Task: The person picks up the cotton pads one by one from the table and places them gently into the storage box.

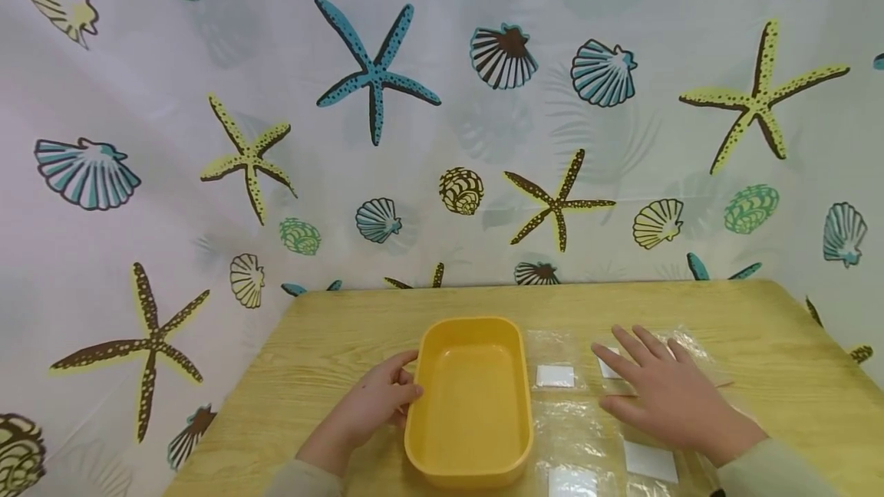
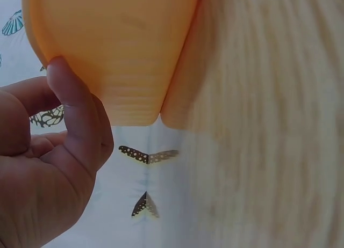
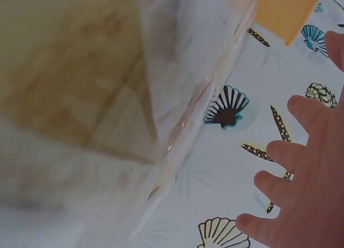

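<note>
In the head view a yellow-orange rectangular plastic tub (image 1: 473, 405) with rounded corners stands on the wooden table; nothing lies in it. My left hand (image 1: 369, 405) holds its left side, thumb at the rim. The left wrist view shows that thumb (image 2: 67, 84) against the tub's wall (image 2: 129, 71), with the other fingers bent. To the right, my right hand (image 1: 666, 397) is spread over flat clear plastic bags (image 1: 569, 428) with white labels (image 1: 555, 376). It partly covers some of them. Whether its palm touches them cannot be told.
The light wood-grain table (image 1: 359, 320) reaches back to a white curtain (image 1: 428, 129) printed with starfish and shells. More bags with white labels (image 1: 651, 461) lie near the right forearm. The tub stands close beside the left column of bags.
</note>
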The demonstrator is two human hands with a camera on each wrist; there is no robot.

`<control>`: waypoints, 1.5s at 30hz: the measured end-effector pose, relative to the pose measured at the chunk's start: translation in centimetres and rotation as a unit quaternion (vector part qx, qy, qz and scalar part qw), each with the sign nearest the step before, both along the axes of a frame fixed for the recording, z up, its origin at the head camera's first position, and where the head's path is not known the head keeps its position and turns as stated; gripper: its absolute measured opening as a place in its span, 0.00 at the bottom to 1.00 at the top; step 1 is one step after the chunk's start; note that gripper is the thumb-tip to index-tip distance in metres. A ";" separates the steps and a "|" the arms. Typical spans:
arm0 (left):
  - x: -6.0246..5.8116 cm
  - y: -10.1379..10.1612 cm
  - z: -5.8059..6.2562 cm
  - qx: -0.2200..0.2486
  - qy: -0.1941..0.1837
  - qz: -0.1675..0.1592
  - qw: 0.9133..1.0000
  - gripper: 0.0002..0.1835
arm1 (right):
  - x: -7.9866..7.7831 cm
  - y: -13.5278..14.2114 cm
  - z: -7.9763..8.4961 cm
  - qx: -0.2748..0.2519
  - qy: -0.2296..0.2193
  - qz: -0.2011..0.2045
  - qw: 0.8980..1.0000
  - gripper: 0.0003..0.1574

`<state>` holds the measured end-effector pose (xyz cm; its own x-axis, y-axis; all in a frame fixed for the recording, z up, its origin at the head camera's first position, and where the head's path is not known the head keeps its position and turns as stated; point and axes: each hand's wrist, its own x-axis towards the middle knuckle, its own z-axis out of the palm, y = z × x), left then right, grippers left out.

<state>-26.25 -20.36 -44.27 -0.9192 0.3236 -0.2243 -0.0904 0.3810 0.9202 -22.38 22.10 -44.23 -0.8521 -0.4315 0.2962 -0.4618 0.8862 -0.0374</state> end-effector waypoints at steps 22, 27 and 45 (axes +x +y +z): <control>-0.5 -1.0 -1.8 0.153 -0.031 -0.008 0.988 0.37 | -6.1 -3.3 -0.3 0.030 -0.114 0.030 0.993 0.44; -0.6 -0.9 -1.7 0.159 -0.036 -0.010 0.987 0.37 | -7.1 -3.6 -0.8 0.040 -0.137 0.027 0.989 0.43; -0.2 -0.7 -2.3 0.179 -0.061 -0.003 0.982 0.37 | -7.6 -5.2 -1.5 0.078 -0.201 0.005 0.976 0.45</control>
<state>-26.43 -21.02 -46.55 -0.8908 0.4065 -0.2031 -0.2062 0.0365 0.9778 -29.98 16.90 -45.69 -0.8811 -0.4541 -0.1325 -0.4468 0.8909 -0.0822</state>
